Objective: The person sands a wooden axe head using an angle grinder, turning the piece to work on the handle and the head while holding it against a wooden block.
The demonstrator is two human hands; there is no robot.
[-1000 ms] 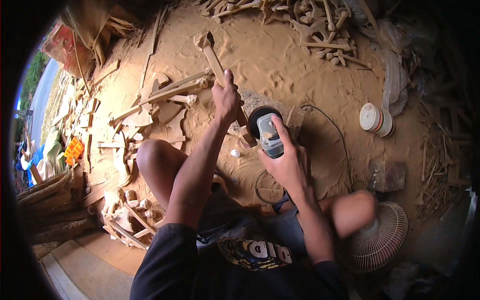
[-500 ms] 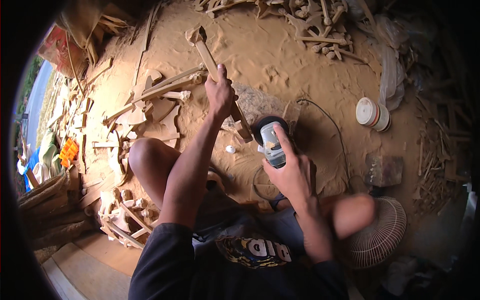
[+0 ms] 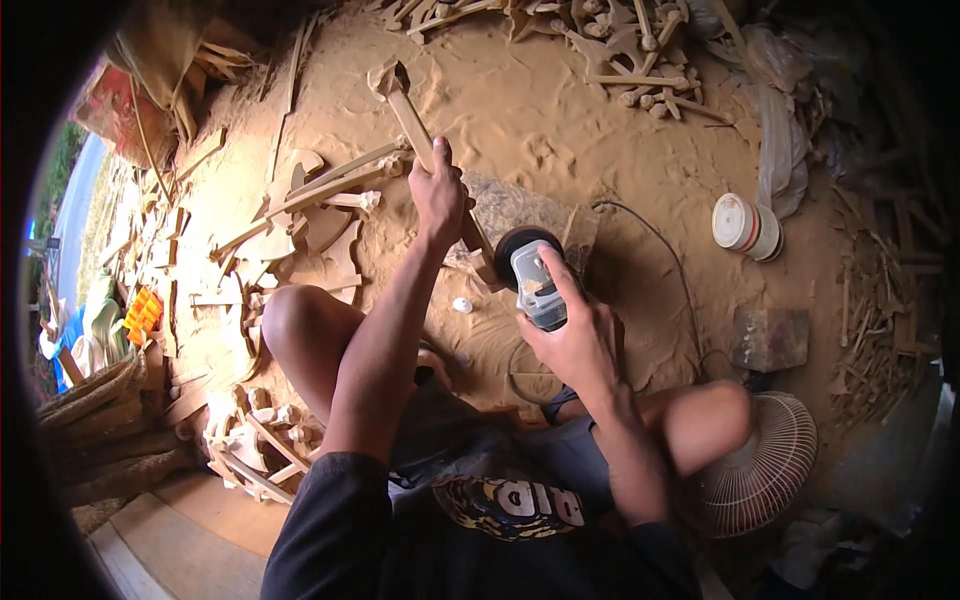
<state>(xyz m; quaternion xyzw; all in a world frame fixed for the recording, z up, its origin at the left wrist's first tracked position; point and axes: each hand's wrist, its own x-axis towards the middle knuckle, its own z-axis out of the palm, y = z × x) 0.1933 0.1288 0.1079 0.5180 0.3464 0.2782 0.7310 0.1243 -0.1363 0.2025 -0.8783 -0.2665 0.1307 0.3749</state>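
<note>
A long squared wooden piece (image 3: 411, 122) with a carved, knobbed far end slants across the middle of the view. My left hand (image 3: 438, 195) is wrapped round it near its middle. My right hand (image 3: 582, 340) grips a power sander (image 3: 535, 278) with a dark round disc and a clear, dusty cover, its index finger stretched along the top. The disc's left edge meets the near end of the wooden piece; whether it presses on it is hard to tell. Behind the sander lies a speckled block (image 3: 515, 203), partly covered by my hand and the tool.
Sawdust covers the ground. Carved wooden parts (image 3: 320, 215) are heaped at left, with more (image 3: 640, 60) at the far right. A dark cord (image 3: 665, 248) curves right of the sander. A round white tub (image 3: 745, 228), a box-like block (image 3: 770, 338) and a fan guard (image 3: 760, 470) stand at right.
The sander has shifted slightly left, and its disc now overlaps the near end of the wooden piece. My left hand keeps its hold with little movement.
</note>
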